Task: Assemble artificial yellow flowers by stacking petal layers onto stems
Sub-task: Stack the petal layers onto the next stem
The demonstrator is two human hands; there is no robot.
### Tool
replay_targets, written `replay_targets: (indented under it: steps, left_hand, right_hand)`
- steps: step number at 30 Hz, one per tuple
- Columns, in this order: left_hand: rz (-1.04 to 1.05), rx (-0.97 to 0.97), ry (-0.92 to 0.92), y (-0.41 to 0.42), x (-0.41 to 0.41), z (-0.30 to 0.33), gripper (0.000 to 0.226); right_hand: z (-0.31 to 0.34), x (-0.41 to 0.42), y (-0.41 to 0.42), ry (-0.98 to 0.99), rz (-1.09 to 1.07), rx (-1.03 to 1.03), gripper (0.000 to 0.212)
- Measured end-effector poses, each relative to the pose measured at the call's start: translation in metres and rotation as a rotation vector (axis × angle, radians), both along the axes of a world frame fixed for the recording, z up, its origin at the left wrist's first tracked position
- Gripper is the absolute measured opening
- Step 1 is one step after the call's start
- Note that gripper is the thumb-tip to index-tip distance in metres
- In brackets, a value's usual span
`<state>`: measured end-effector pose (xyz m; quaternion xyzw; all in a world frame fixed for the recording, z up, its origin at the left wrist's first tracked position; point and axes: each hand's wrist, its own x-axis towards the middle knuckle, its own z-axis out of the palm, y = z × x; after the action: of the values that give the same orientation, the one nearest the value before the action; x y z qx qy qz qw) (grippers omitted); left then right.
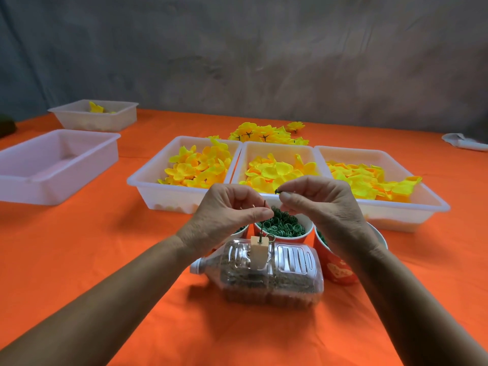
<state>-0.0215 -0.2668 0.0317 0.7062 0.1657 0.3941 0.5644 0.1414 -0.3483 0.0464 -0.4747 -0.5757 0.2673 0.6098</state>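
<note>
Both hands work above the near-middle of the table point(79, 260): left hand point(227, 210) pinches a thin dark stem point(264, 203), right hand point(314, 199) pinches a small green piece point(277, 191). Best to steady the stem and line the piece's hole up with its tip. Orange cloth under a grey wall point(237, 48); three petal trays point(280, 151) mid-table, green-ring cups point(282, 228) and a lying bottle point(272, 270) nearer the front edge.

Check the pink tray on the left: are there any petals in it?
No, the pink tray shows only its bare inside, while the yellow petals lie in the white trays further right.
</note>
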Motion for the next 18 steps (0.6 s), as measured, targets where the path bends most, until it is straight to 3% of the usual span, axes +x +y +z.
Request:
replay_targets:
  steps: [18]
  left_hand:
    - [0.017,-0.027,-0.161,-0.007,0.001,-0.001,0.008]
  right_hand:
    - [0.022,-0.012,-0.007,-0.208,0.02,-0.057,0.017]
